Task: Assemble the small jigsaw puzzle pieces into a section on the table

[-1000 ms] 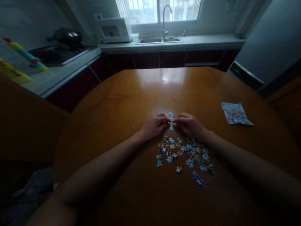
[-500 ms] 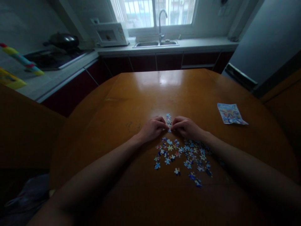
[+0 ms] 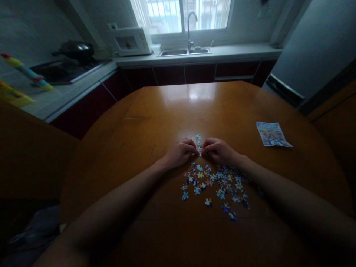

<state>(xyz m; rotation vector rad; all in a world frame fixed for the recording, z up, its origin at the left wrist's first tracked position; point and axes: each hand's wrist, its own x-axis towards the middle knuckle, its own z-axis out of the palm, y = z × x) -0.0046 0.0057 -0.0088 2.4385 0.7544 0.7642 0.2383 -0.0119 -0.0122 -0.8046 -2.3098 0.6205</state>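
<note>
A narrow strip of joined jigsaw puzzle pieces [image 3: 198, 140] lies on the table between my two hands, pointing away from me. My left hand [image 3: 182, 151] is closed in a pinch at the left of the strip's near end. From the other side my right hand [image 3: 218, 150] pinches the same near end. The fingertips of both hands almost meet there, over a puzzle piece partly hidden by them. Closer to me, many loose puzzle pieces [image 3: 200, 175] are scattered, some of them under the right wrist and forearm.
A creased printed picture sheet [image 3: 272, 134] lies to the right on the brown wooden table [image 3: 167, 107]. Beyond the table are a counter with a sink [image 3: 175, 52], a microwave [image 3: 130, 41] and a stove with a black pan [image 3: 76, 49]. A fridge [image 3: 311, 48] stands at the right.
Both hands stay pinched at the strip's near end with barely any movement. The whole view has shifted very slightly.
</note>
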